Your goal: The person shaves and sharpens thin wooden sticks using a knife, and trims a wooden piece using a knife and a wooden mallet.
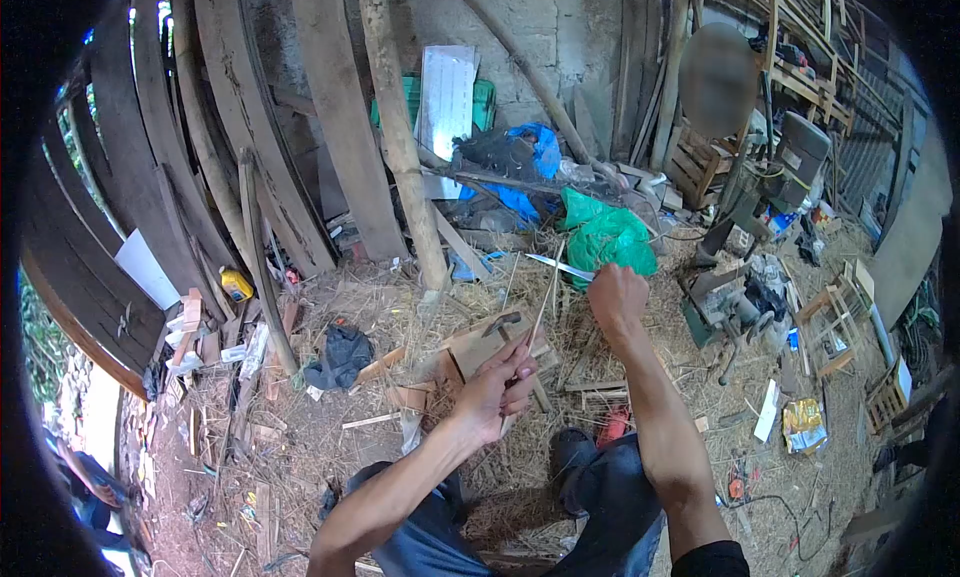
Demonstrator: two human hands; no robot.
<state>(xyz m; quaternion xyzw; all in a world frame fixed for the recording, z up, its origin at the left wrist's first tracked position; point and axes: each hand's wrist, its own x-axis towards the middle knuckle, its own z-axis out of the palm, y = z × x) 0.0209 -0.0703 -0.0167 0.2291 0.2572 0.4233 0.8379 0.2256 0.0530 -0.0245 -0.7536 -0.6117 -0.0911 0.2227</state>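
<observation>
My left hand [493, 392] is closed around the lower end of a thin wooden stick [546, 302], which points up and away from me. In my right hand [617, 299], the fingers are wrapped round the handle of a knife [562, 268]. Its pale blade points left and crosses close to the stick's upper part; whether they touch I cannot tell. Beyond my left hand a hammer [503, 323] lies at a wooden block [480, 353]. Past the knife sits a green plastic bag [608, 232].
Straw and wood scraps cover the ground. A wooden pole [400, 137] and planks [335, 117] lean at the wall. A black plastic bag [340, 357] and a yellow bottle [236, 284] lie left. At right are a gold packet [804, 426] and a cable [795, 517]. Another person [90, 487] shows at lower left.
</observation>
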